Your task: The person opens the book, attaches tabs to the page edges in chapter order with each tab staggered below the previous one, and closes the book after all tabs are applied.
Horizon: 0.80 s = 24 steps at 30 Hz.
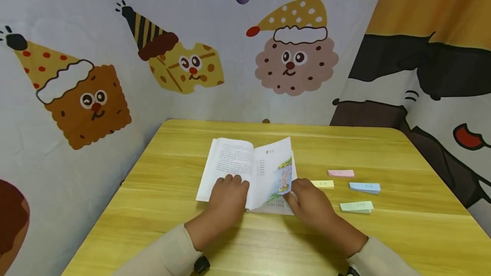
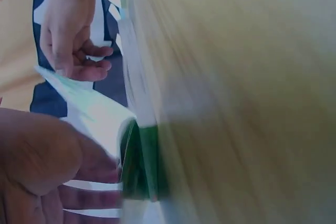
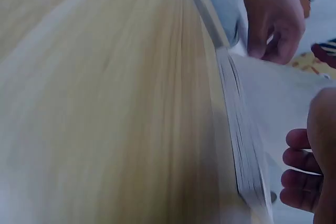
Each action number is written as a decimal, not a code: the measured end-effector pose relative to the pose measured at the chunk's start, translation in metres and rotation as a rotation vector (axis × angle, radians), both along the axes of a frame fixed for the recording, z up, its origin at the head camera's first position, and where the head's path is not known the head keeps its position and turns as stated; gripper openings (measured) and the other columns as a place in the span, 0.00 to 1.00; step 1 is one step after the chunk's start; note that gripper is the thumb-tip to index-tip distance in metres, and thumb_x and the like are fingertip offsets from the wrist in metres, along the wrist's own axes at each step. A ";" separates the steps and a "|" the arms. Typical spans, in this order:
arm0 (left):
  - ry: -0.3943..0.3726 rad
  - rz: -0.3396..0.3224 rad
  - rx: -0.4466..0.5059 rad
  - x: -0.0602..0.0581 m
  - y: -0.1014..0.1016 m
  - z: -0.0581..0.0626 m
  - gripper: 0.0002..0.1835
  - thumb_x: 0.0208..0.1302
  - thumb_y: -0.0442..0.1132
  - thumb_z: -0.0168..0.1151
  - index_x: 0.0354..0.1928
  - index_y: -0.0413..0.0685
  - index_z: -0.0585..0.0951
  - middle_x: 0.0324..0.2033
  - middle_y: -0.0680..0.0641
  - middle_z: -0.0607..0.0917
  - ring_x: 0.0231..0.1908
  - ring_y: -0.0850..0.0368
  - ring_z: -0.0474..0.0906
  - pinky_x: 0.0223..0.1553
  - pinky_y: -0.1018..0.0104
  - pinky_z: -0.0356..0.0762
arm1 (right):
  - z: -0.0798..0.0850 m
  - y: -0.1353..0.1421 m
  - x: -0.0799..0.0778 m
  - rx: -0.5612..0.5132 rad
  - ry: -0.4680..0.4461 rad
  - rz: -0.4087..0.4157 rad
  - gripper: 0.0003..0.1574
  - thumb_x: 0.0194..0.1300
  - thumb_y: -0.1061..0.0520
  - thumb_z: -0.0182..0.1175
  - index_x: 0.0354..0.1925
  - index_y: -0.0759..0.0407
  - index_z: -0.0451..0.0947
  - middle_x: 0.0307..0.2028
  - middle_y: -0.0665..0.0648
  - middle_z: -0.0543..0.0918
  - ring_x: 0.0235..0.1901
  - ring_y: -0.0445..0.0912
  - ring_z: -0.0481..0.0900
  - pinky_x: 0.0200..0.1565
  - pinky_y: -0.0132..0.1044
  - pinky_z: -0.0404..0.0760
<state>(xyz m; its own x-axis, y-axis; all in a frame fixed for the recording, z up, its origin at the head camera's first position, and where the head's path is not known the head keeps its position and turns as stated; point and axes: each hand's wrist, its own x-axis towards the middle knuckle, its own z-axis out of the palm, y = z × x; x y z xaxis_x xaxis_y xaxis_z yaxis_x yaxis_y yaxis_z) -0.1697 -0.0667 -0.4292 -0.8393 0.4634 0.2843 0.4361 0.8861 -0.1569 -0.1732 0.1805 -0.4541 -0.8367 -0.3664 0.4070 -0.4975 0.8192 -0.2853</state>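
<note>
An open book [image 1: 232,156] lies on the table, its left page full of printed lines. On that page my left hand [image 1: 229,195] rests near the inner fold, and the left wrist view shows its fingers [image 2: 92,199] extended against the paper. A right-hand page [image 1: 272,161] with a coloured drawing stands raised from the pages under it. My right hand [image 1: 312,203] pinches this page at its outer lower edge, thumb on the near side. In the right wrist view the block of page edges [image 3: 239,129] shows beside the right hand's curled fingers [image 3: 299,158].
To the right of the book lie folded paper slips: yellow [image 1: 324,184] close by the right hand, pink [image 1: 340,173], blue [image 1: 364,188] and green [image 1: 356,207]. The wooden table [image 1: 153,225] meets a cartoon-print cloth [image 1: 230,105] at its back edge.
</note>
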 end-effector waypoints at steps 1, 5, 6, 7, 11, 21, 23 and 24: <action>-0.037 0.020 0.011 0.000 -0.001 -0.002 0.07 0.54 0.42 0.66 0.29 0.49 0.79 0.22 0.49 0.73 0.27 0.51 0.71 0.27 0.55 0.69 | 0.000 -0.004 -0.001 0.008 -0.001 0.026 0.09 0.61 0.50 0.60 0.40 0.50 0.80 0.39 0.47 0.80 0.38 0.41 0.75 0.27 0.33 0.73; -0.174 0.100 0.058 -0.001 -0.005 -0.008 0.18 0.62 0.58 0.56 0.36 0.51 0.76 0.22 0.48 0.72 0.25 0.49 0.72 0.21 0.55 0.67 | -0.002 -0.013 -0.002 0.017 0.004 0.081 0.19 0.57 0.55 0.60 0.49 0.50 0.79 0.43 0.49 0.80 0.44 0.43 0.74 0.31 0.35 0.74; -0.205 0.113 0.075 -0.002 -0.006 -0.009 0.21 0.64 0.62 0.51 0.40 0.51 0.76 0.23 0.48 0.72 0.25 0.48 0.72 0.20 0.55 0.66 | -0.003 -0.015 -0.003 0.023 0.006 0.094 0.20 0.57 0.55 0.60 0.50 0.51 0.79 0.43 0.50 0.80 0.43 0.43 0.74 0.31 0.36 0.74; -0.237 0.127 0.099 -0.003 -0.007 -0.009 0.25 0.65 0.64 0.45 0.44 0.51 0.75 0.23 0.48 0.74 0.25 0.48 0.73 0.19 0.55 0.66 | -0.004 -0.018 -0.003 0.034 0.003 0.106 0.21 0.57 0.56 0.59 0.51 0.52 0.78 0.44 0.51 0.79 0.42 0.43 0.73 0.32 0.36 0.74; -0.321 0.172 0.198 -0.009 -0.010 -0.005 0.40 0.65 0.70 0.26 0.55 0.48 0.72 0.25 0.46 0.79 0.25 0.47 0.78 0.17 0.55 0.68 | -0.007 -0.030 -0.004 0.099 -0.030 0.194 0.24 0.61 0.52 0.57 0.54 0.59 0.75 0.49 0.56 0.76 0.47 0.44 0.72 0.42 0.40 0.75; -0.182 0.233 0.341 -0.019 -0.029 0.024 0.17 0.71 0.48 0.40 0.45 0.47 0.76 0.23 0.49 0.80 0.20 0.53 0.76 0.14 0.59 0.67 | -0.016 -0.065 -0.001 0.242 -0.076 0.400 0.47 0.65 0.32 0.47 0.73 0.47 0.45 0.71 0.53 0.53 0.67 0.53 0.54 0.62 0.51 0.57; -0.033 0.192 0.408 -0.018 -0.031 0.034 0.14 0.67 0.41 0.44 0.48 0.45 0.76 0.27 0.47 0.82 0.23 0.52 0.77 0.17 0.58 0.70 | -0.018 -0.068 0.000 0.279 -0.080 0.397 0.48 0.64 0.28 0.44 0.73 0.44 0.44 0.72 0.50 0.50 0.68 0.53 0.52 0.62 0.53 0.57; 0.046 0.159 0.433 -0.018 -0.030 0.038 0.15 0.65 0.39 0.46 0.50 0.44 0.76 0.31 0.47 0.82 0.27 0.51 0.77 0.21 0.57 0.72 | -0.018 -0.069 0.001 0.289 -0.087 0.395 0.48 0.63 0.27 0.43 0.73 0.43 0.44 0.72 0.48 0.49 0.68 0.53 0.51 0.61 0.54 0.56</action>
